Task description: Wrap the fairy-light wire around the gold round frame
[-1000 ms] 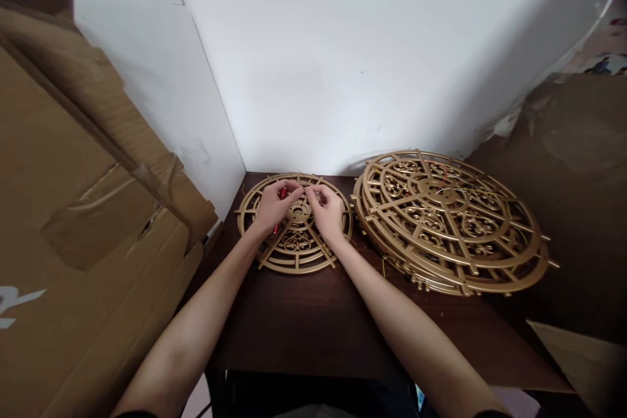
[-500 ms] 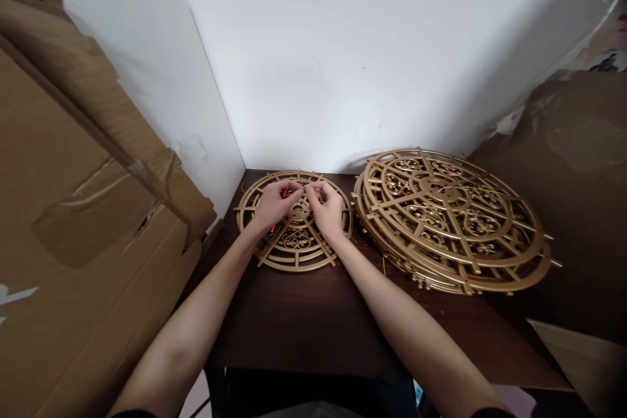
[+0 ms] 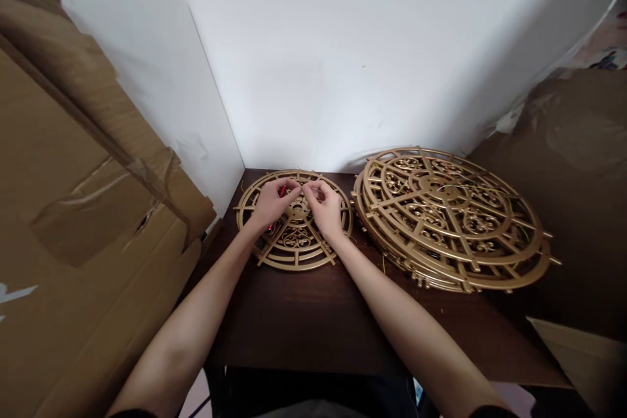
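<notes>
A round gold frame with spokes and scrollwork lies flat on a dark brown table. Over its centre, my left hand is closed, with thumb and index finger pinched. Bits of a red object show among its fingers and below the palm; its kind is hidden. Facing it, my right hand is closed in a pinch, its fingertips almost touching the left ones. Whatever is between the fingertips is too small to make out.
To the right, several similar gold frames are stacked, with thin yellowish and red wires on top. Large cardboard stands on the left, and a brown box on the right. A white wall closes off the back.
My pinched fingertips have shifted very slightly left over the frame's centre and show a small gap. The frame and the stack stay where they were.
</notes>
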A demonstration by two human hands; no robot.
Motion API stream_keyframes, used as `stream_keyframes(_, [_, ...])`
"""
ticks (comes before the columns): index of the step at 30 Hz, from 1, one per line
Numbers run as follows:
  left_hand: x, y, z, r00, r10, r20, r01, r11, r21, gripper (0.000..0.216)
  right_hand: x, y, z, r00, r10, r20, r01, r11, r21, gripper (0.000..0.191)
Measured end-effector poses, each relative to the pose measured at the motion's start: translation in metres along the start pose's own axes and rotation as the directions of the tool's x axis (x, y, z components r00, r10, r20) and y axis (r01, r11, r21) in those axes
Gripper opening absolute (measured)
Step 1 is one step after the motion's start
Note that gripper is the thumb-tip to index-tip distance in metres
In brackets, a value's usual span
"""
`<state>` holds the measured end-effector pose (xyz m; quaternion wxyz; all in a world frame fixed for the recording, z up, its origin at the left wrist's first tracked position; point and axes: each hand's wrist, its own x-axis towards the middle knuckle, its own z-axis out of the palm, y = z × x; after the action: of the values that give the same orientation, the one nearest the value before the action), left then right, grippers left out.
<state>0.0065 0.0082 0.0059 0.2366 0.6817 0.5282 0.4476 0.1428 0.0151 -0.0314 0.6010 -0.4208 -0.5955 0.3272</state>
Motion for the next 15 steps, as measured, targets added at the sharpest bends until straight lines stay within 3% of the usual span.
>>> stream_keyframes(15, [-0.0004,-0.0003,-0.0021,0.995,0.033,0.094,-0.039,0.997,0.069,0.024,0.001,-0.0018,-0.0001,1.0,-0.022,0.014,0.022,0.999,-0.042,0.018])
